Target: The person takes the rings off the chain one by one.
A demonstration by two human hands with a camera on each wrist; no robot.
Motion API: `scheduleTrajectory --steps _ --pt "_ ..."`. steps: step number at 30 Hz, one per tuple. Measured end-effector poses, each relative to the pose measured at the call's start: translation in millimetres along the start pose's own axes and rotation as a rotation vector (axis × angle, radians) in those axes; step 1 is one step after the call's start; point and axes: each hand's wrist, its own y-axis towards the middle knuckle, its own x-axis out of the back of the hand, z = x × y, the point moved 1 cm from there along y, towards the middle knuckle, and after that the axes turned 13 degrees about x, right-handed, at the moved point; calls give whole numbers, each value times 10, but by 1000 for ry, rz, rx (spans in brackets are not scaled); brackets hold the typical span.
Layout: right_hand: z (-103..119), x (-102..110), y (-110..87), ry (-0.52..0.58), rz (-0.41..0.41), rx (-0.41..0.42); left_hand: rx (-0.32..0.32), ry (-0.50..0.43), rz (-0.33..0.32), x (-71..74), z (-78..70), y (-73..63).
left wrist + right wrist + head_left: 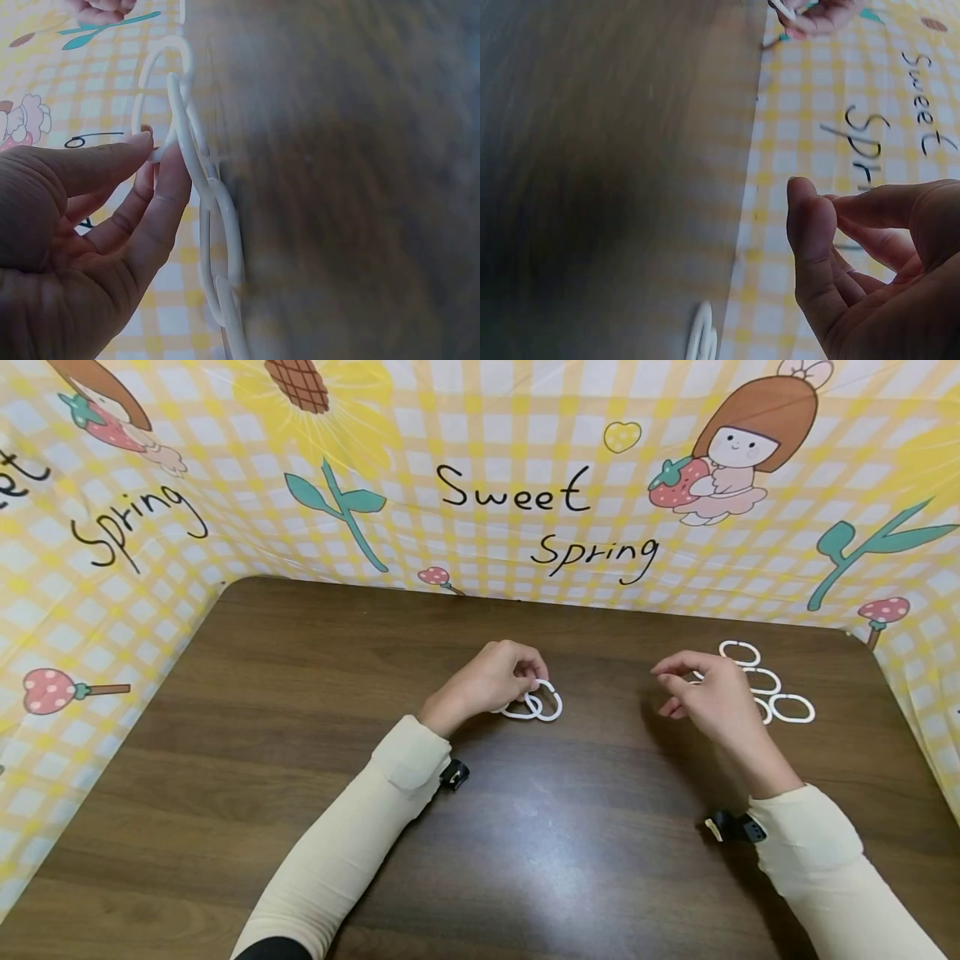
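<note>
My left hand (487, 677) pinches a white plastic chain link (559, 702) between thumb and fingertips, close over the brown table. In the left wrist view, this link joins others in a short chain (234, 240) that runs down past the fingers. The hand hides part of the chain in the head view. My right hand (708, 693) holds nothing; its fingers are loosely bent above the table, beside several loose white links (793, 721). The hand covers some of these from above. A few links (699, 334) show at the bottom of the right wrist view.
The dark wooden table (225, 735) spreads out around both arms. A yellow checked cloth (487, 435) with printed figures and lettering stands behind it and along its sides. The loose links lie near the table's back right corner.
</note>
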Motion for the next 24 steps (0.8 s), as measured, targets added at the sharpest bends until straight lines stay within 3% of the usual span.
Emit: scheduleTrajectory --steps 8,24 --pt "97 -232 64 26 64 11 -14 18 -19 6 10 -1" --pt "193 -538 144 150 127 43 31 -32 -14 12 10 -10"
